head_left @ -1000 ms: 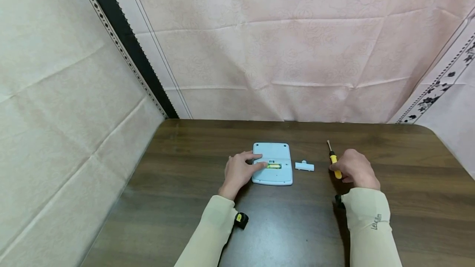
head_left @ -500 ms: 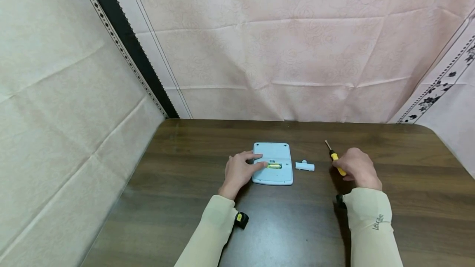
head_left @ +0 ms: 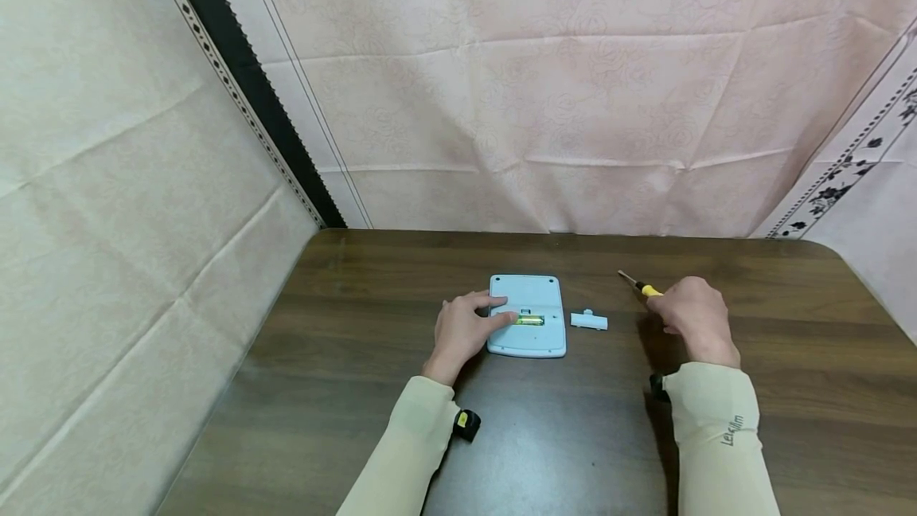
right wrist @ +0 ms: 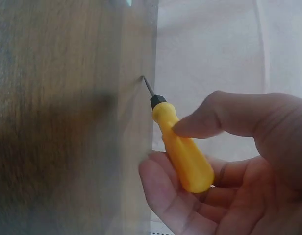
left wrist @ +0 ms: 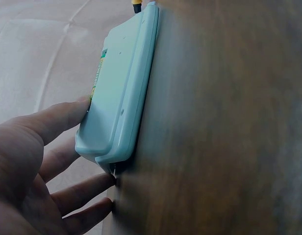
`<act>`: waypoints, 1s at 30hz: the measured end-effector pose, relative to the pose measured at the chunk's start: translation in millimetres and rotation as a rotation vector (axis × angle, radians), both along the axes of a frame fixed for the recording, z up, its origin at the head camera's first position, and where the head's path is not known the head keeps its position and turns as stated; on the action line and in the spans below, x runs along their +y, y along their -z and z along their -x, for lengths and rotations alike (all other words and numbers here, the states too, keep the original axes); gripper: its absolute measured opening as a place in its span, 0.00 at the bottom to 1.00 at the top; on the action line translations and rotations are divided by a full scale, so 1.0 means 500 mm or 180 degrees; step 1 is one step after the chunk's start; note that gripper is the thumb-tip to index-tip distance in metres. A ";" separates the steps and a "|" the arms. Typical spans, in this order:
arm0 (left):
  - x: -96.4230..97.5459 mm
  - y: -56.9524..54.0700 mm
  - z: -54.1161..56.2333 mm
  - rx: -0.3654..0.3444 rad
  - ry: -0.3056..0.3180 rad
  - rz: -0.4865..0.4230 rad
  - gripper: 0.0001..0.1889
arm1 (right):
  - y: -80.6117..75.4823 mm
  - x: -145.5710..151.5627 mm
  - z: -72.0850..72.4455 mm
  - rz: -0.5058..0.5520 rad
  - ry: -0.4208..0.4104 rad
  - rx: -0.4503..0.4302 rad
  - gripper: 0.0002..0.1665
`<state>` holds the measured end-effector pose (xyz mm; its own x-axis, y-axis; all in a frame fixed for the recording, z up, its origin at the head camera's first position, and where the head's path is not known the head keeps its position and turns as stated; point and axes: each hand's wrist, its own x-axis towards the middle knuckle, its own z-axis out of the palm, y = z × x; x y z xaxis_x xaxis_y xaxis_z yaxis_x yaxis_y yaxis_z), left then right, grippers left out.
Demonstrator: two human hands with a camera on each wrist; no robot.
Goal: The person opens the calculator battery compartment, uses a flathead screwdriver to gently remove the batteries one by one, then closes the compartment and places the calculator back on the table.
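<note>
A flat light blue device, likely a calculator [head_left: 526,341], lies back side up on the table, with a green-yellow battery [head_left: 531,321] in its uncovered slot. My left hand [head_left: 464,333] holds its left side, thumb on the back beside the battery and fingers at the edge. To the right of the device lies a small light blue battery cover [head_left: 589,321]. Farther right, my right hand [head_left: 693,317] grips a screwdriver by its yellow handle [right wrist: 183,152]. The shaft [head_left: 626,277] points toward the upper left. In the right wrist view, thumb and curled fingers surround the handle.
The dark wooden table [head_left: 559,436] ends at a hanging pale cloth [head_left: 573,126] behind, with another cloth [head_left: 129,221] on the left. A black wrist camera [head_left: 466,425] sits on the left wrist.
The screwdriver has turned in my right hand, its tip swinging to the left and its handle sinking into the grip. My left hand and the calculator have stayed put.
</note>
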<state>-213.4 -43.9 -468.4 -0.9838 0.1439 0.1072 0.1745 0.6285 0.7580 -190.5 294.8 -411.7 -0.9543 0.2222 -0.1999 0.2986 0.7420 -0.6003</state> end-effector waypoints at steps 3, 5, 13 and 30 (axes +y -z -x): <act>-0.001 -0.001 0.000 -0.0004 -0.0010 -0.0006 0.18 | 0.001 0.001 0.000 -0.0091 -0.0013 0.0218 0.15; -0.001 -0.002 0.000 -0.0017 -0.0016 -0.0013 0.18 | 0.001 0.000 0.001 -0.0141 0.0030 0.0357 0.17; -0.002 0.002 0.001 -0.0017 -0.0018 -0.0043 0.18 | -0.008 -0.008 0.005 -0.0008 0.0388 0.0660 0.27; -0.002 -0.003 -0.002 -0.0032 -0.0005 -0.0038 0.18 | 0.000 -0.031 0.016 0.0571 0.0660 0.1352 0.30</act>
